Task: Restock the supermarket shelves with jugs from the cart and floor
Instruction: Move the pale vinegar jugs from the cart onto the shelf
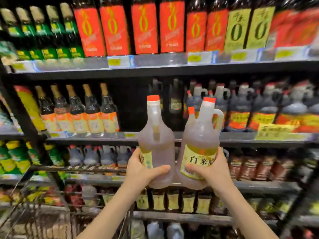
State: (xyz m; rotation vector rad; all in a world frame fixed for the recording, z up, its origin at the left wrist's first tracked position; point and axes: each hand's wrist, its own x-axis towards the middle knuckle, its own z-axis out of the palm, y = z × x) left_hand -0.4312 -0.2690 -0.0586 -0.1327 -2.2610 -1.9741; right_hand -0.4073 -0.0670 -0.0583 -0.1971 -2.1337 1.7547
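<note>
Dark metal shelving (155, 70), several tiers, price tags (119, 61) along edges: red-labelled bottles (144, 28) far above, gold-necked bottles (76, 111) left, red-capped dark jugs (264, 107) right; wire cart (43, 219) near left.

Orange-capped jugs of pale liquid in hand: two, the left jug (158, 152) and the right jug (200, 135). Hands: two, the left hand (138, 169) and the right hand (215, 169). Top shelf (155, 70): six red-labelled dark bottles (89, 30) (114, 30) (144, 28) (171, 26) (196, 31) (215, 30), two yellow-green-labelled bottles (237, 28) (259, 26), five green-labelled bottles (12, 30) (25, 29) (40, 28) (55, 25) (69, 25). Middle shelf (103, 138): five gold-capped bottles (45, 107) (60, 106) (76, 106) (91, 106) (107, 106).
</note>
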